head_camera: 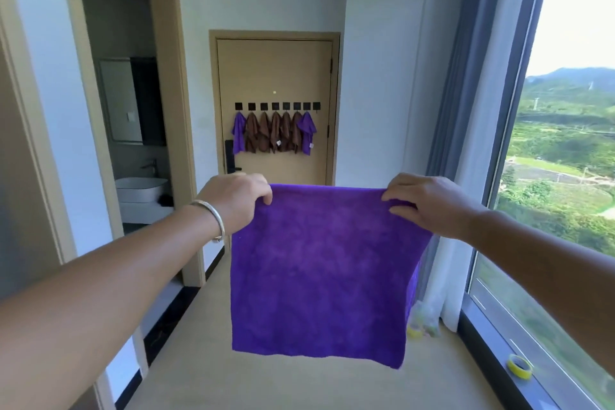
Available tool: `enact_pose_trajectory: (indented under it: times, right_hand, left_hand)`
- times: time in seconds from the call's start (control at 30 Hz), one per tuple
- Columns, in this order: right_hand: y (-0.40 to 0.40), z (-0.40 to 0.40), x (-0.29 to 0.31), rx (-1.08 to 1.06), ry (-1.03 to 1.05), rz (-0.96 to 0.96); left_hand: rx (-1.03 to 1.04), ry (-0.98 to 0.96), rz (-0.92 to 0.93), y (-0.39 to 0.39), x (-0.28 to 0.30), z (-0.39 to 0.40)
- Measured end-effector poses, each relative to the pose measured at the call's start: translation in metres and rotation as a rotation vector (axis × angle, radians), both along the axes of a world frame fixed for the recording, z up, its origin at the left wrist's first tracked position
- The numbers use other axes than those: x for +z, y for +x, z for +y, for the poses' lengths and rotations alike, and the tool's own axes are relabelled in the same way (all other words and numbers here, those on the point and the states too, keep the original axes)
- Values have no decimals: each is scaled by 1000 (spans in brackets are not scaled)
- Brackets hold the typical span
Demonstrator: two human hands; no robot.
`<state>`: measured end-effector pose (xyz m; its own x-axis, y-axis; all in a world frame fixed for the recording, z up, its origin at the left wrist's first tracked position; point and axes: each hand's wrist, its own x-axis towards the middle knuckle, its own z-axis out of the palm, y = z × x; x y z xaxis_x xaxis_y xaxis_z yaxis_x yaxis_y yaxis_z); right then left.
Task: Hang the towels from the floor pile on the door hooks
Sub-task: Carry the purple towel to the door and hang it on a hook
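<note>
A purple towel (pixel 319 276) hangs spread flat in front of me. My left hand (pixel 234 200) pinches its upper left corner and my right hand (pixel 429 201) pinches its upper right corner. Straight ahead, at the end of the passage, is a tan door (pixel 276 73) with a row of black hooks (pixel 277 106). Several towels hang from them: a purple one (pixel 238 133) at the left, brown ones (pixel 271 136) in the middle, another purple one (pixel 307 133) at the right. The rightmost hook (pixel 316 105) is bare. The floor pile is out of sight.
An open doorway (pixel 133 130) on the left shows a bathroom with a white basin (pixel 141 188). A large window (pixel 565 143) with a curtain (pixel 466 143) runs along the right. A yellow tape roll (pixel 519 366) lies on the sill; a small bag (pixel 422 319) sits by the curtain's foot.
</note>
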<state>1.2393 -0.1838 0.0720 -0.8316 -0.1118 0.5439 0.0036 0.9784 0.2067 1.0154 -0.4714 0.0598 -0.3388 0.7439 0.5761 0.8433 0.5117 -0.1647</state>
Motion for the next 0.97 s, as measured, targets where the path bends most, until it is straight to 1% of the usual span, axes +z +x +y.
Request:
enact_pose_trajectory:
  times: [0.1,0.2,0.3,0.4,0.53,0.67,0.97]
  right_hand:
    - [-19,3,11,-6,-52,-10]
    - [-42,9,17,-10,-69,-7]
    - [-69,25,23,-9,-63,3]
    - [-100,46,28,20,-47,17]
    - [-150,78,31,43,0,10]
    - [-196,116,41,45,17,-39]
    - [-291,202,57,-7,75,-37]
  left_hand:
    - [18,94,19,-10,12,-1]
    - [19,115,80,-22,22,3]
    - [38,94,115,-46,30,14]
    - [82,28,63,-77,36,31]
    - [84,-63,13,-115,43,64]
    - [92,-79,-18,-158,48,102]
    - [127,-97,37,-247,57,185]
